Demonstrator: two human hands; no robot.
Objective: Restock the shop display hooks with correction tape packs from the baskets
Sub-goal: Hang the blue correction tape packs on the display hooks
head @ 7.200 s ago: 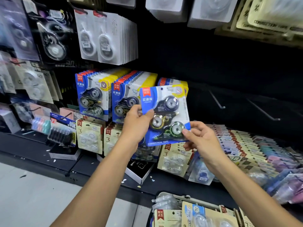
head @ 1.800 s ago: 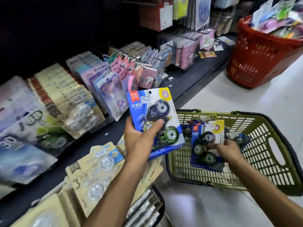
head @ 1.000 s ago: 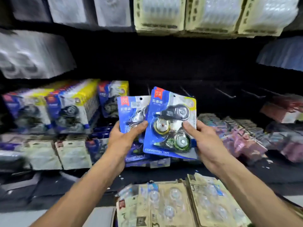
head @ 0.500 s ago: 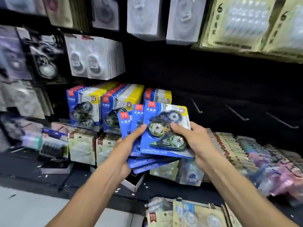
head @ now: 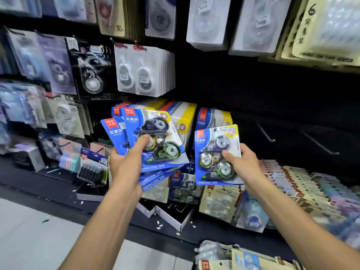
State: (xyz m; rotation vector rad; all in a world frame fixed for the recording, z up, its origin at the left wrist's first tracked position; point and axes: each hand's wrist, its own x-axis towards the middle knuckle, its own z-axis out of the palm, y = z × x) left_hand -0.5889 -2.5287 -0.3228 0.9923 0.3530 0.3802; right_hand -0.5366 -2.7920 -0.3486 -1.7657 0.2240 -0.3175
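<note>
At centre left, our left hand (head: 126, 164) grips a fanned stack of packs (head: 153, 145), thumb across the top one. Half a second ago both hands shared that stack; now our right hand (head: 241, 164) pinches a single pack (head: 216, 154) apart at centre, ready for hanging. Bare hooks (head: 266, 132) wait right, with open room.

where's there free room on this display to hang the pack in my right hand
Two bare hooks jut from the dark panel right of the blue correction tape packs; that stretch is open. Left of there, hanging packs crowd every row.
</note>
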